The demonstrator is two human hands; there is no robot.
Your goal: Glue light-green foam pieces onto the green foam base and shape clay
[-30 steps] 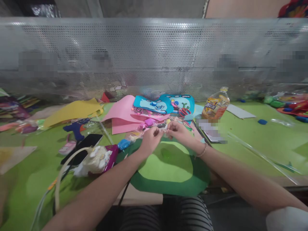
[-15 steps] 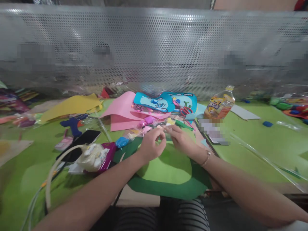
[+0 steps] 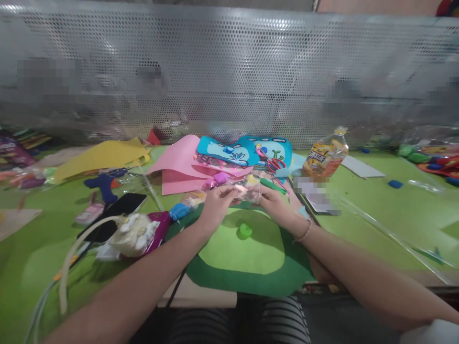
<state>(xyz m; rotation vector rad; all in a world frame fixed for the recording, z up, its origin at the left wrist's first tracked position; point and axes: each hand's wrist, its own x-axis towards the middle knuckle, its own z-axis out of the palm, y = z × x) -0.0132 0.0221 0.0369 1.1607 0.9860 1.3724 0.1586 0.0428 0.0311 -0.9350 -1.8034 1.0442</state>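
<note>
Both left hand [image 3: 218, 205] and right hand [image 3: 275, 205] are curled nearly closed, a little apart, pinching a pale pink lump [image 3: 241, 189] and a clear wrapper [image 3: 254, 193] between them, near the far edge of a dark green sheet [image 3: 251, 283]; this lies at the front edge of the tabletop [image 3: 380, 200]; a bright green disc [image 3: 245, 231] rests on it; a perforated metal screen [image 3: 229, 71] stands behind.

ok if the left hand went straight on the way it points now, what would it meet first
Past the pale pink piece in clear plastic that it holds, the left hand would probably first meet the small yellow piece; depth is unclear, so it might pass above.
</note>
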